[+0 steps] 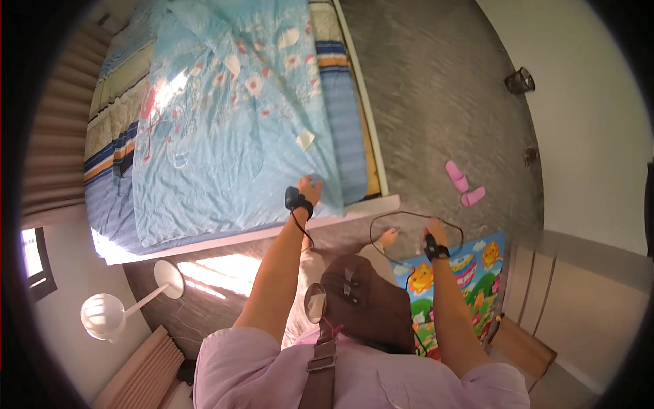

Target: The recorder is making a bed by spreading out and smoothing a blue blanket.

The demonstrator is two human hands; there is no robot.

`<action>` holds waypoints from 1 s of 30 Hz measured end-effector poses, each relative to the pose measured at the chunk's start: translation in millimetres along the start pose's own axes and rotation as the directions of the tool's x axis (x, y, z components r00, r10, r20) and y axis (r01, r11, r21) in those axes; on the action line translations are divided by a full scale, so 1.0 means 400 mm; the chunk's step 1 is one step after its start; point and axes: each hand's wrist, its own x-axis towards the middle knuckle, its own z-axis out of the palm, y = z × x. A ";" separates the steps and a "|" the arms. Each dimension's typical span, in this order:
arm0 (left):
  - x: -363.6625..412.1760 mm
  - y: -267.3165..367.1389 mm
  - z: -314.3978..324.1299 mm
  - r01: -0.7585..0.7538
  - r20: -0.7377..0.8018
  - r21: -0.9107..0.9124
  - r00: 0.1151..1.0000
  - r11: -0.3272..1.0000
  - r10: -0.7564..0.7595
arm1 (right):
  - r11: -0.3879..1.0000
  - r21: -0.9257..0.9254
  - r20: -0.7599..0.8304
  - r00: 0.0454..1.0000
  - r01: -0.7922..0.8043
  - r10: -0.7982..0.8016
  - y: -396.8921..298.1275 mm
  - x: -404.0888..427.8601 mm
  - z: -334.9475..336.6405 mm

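My left hand (310,189) is at the near edge of a light blue quilt (219,138) printed with flowers. Its fingers are apart and hold nothing; whether they touch the cloth is unclear. A black device (292,197) is strapped to that wrist. Out over the floor, my right hand (437,231) is above the far end of a colourful cartoon mat (460,286), its finger pose too small to read. It wears a black wrist strap (436,249), and a thin black cable (371,230) loops around near it. A whitish patch (305,139) shows on the quilt.
The bed's pale frame (391,203) runs along the near side. Pink slippers (457,176) and a dark bin (520,81) stand on the grey floor. A white floor lamp (102,317) is at left. A brown bag (368,301) hangs before my body.
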 end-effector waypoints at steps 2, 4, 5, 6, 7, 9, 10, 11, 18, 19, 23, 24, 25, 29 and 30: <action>0.024 0.006 0.053 0.117 -0.066 0.073 0.991 0.990 -0.112 | 0.990 -0.073 -0.271 0.953 0.123 -0.138 0.139 0.042 -0.039; -0.003 0.014 0.109 0.291 -0.063 -0.027 0.954 0.956 -0.292 | 0.567 0.550 0.333 0.784 -0.613 0.524 0.268 0.080 -0.112; 0.035 0.069 0.145 0.349 -0.042 -0.115 0.934 0.930 -0.356 | 0.570 0.560 0.306 0.789 -0.601 0.532 0.366 0.140 -0.146; 0.069 0.087 0.143 0.318 -0.142 -0.069 0.935 0.945 -0.325 | 0.580 0.589 0.331 0.823 -0.562 0.462 0.446 0.178 -0.161; 0.077 0.100 0.143 0.302 -0.224 -0.013 0.928 0.953 -0.297 | 0.584 0.607 0.363 0.842 -0.539 0.399 0.502 0.183 -0.175; 0.116 0.133 0.138 0.422 -0.252 0.061 0.884 0.905 -0.395 | 0.757 0.571 0.170 0.948 -0.317 0.268 0.573 0.262 -0.193; 0.122 0.152 0.145 0.432 -0.219 0.042 0.884 0.901 -0.413 | 0.948 0.306 -0.032 0.994 -0.086 0.101 0.585 0.296 -0.222; 0.137 0.176 0.151 0.435 -0.193 0.015 0.885 0.900 -0.424 | 0.990 -0.029 -0.176 0.974 0.139 -0.142 0.596 0.344 -0.253; 0.112 0.184 0.081 0.411 -0.426 0.111 0.842 0.905 -0.330 | 0.923 0.267 0.216 0.916 0.278 -0.338 0.379 0.687 -0.343; 0.117 0.216 0.114 0.422 -0.433 0.072 0.829 0.904 -0.353 | 0.920 0.331 0.289 0.906 0.209 -0.310 0.331 0.734 -0.349; 0.093 0.306 0.140 0.471 -0.476 0.018 0.780 0.882 -0.406 | 0.915 0.279 0.327 0.868 0.290 -0.375 0.101 0.884 -0.359; 0.074 0.319 0.139 0.463 -0.475 0.001 0.780 0.886 -0.408 | 0.908 0.271 0.339 0.852 0.319 -0.400 0.036 0.912 -0.371; 0.077 0.348 0.141 0.447 -0.471 -0.019 0.785 0.894 -0.403 | 0.862 0.279 0.329 0.801 0.424 -0.500 -0.018 0.954 -0.382; 0.138 0.466 0.139 0.516 -0.422 -0.012 0.774 0.857 -0.472 | 0.720 0.338 0.300 0.655 0.606 -0.693 -0.215 1.147 -0.385; 0.110 0.467 0.139 0.552 -0.439 -0.028 0.742 0.833 -0.507 | 0.698 0.351 0.324 0.618 0.625 -0.716 -0.273 1.166 -0.387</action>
